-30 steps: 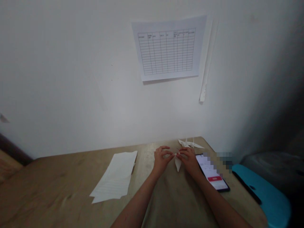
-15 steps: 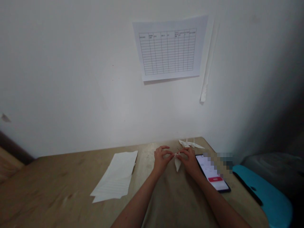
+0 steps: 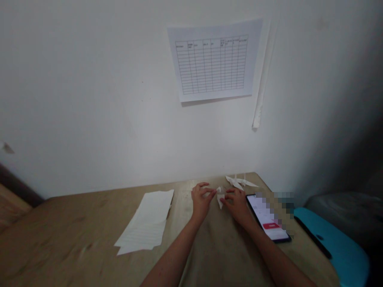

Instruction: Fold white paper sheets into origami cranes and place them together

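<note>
A small folded piece of white paper (image 3: 220, 200) stands on the table between my hands, one pointed end resting toward me. My left hand (image 3: 202, 201) pinches its left side with the fingertips. My right hand (image 3: 236, 205) holds its right side, fingers curled against the folds. Just beyond my hands lie white folded paper figures with raised points (image 3: 239, 182), which neither hand touches.
A stack of white sheets (image 3: 143, 223) lies left on the wooden table (image 3: 185, 255). A smartphone (image 3: 266, 217), its screen lit, lies right of my right hand. A blue object (image 3: 329, 243) sits beyond the table's right edge. A ruled chart (image 3: 212, 59) hangs on the wall.
My hands have drawn slightly apart and lower, and the folded paper now looks shorter and more crumpled between them. The view has shifted very little.
</note>
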Demonstrator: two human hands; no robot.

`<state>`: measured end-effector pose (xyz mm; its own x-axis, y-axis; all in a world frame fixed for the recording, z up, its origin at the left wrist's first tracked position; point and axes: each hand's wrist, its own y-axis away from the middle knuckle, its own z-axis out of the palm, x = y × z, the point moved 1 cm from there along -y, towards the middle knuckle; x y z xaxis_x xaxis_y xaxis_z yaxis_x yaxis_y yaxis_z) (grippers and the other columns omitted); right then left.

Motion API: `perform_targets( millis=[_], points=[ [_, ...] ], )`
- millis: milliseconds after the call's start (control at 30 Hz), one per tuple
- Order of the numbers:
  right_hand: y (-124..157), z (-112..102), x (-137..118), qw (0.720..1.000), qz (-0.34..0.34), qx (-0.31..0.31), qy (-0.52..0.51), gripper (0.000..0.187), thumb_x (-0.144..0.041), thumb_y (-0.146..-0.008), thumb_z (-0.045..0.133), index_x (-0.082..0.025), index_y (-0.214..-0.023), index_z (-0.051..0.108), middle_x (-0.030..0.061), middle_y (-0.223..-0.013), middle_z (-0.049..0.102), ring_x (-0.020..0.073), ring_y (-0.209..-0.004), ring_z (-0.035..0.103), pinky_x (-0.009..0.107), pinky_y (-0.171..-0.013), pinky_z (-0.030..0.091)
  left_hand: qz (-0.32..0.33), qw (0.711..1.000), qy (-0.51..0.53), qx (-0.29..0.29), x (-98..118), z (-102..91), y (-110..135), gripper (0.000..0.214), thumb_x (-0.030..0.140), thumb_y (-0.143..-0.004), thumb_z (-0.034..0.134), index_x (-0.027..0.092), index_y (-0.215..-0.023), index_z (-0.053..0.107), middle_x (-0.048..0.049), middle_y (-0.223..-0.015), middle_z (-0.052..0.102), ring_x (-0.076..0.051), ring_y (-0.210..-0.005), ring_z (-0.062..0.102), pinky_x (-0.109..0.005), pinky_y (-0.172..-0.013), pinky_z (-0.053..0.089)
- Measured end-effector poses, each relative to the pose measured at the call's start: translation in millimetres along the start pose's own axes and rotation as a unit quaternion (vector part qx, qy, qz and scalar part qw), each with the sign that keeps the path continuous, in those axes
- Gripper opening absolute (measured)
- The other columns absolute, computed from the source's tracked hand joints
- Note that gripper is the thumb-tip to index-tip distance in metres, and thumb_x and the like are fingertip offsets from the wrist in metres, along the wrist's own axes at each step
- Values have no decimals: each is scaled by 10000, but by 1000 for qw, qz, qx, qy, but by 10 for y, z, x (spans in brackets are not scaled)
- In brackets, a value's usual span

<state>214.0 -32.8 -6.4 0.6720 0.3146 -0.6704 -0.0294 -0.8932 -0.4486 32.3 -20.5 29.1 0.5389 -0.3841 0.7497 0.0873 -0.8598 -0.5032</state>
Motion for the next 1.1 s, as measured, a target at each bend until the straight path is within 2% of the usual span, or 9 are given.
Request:
perform_targets(
  millis=[167,267,400,533,600,667,800,967,1100],
  points=[
    [-51,5,82,999,11,41,-26,184,-357,-850,632,-221,-791,741,109,-1085,676,316,-1128,523,519,-1046,389,-18,999,-34,-26,-11,22,-18,18,292,-783,816,289,-801,812,-42,-1170,708,-256,-1147,605,-503,-1080,415],
    [-80,-13,122,998,15,60,-33,234,-345,-893,526,-233,-837,723,102,-1031,670,293,-1072,540,494,-1017,410,-32,996,-64,-53,-36,1,-59,69,318,-828,767,329,-873,818,-30,-1222,699,-274,-1209,574,-542,-1115,374],
    [-84,-17,145,998,15,45,-44,278,-371,-914,472,-247,-872,718,96,-1060,645,284,-1087,524,491,-1032,410,-55,989,-106,-91,-101,-70,-113,198,360,-932,626,401,-1030,794,-28,-1312,661,-299,-1292,512,-646,-1149,275],
    [-61,-15,123,999,6,6,-53,266,-414,-905,523,-254,-852,729,97,-1116,640,297,-1155,485,510,-1073,390,-66,975,-134,-162,-200,-113,-115,252,446,-930,609,465,-1144,741,-31,-1481,550,-363,-1430,361,-750,-1131,185],
    [-48,-19,95,998,-8,-21,-53,268,-416,-911,534,-260,-810,727,89,-1127,644,294,-1180,474,505,-1088,379,-71,970,-125,-195,-240,-115,-102,250,490,-900,640,459,-1123,750,-26,-1531,506,-386,-1476,290,-766,-1129,162],
    [-37,-23,68,998,-18,-42,-50,278,-413,-914,544,-258,-761,716,85,-1134,643,290,-1205,464,503,-1102,369,-73,968,-114,-214,-254,-117,-96,190,487,-865,688,429,-1019,784,-18,-1531,511,-395,-1487,280,-786,-1123,133],
    [-21,-28,37,997,-13,-54,-51,253,-416,-897,588,-250,-746,705,83,-1158,634,289,-1227,457,510,-1113,366,-78,960,-112,-245,-202,-150,-108,84,385,-764,810,357,-840,789,7,-1507,542,-397,-1487,282,-833,-1093,66],
    [-20,-55,17,997,-19,-48,-56,213,-420,-880,630,-254,-788,726,82,-1182,642,291,-1235,479,511,-1107,373,-89,968,-95,-214,-139,-204,-133,73,335,-740,829,309,-787,780,-14,-1463,586,-390,-1464,327,-827,-1102,92],
    [-33,-71,22,997,-16,-42,-57,206,-394,-868,638,-244,-758,726,85,-1143,657,289,-1200,505,510,-1097,381,-97,964,-79,-234,-161,-185,-125,131,388,-709,851,316,-797,786,-15,-1464,592,-400,-1477,318,-824,-1112,60]
  ],
)
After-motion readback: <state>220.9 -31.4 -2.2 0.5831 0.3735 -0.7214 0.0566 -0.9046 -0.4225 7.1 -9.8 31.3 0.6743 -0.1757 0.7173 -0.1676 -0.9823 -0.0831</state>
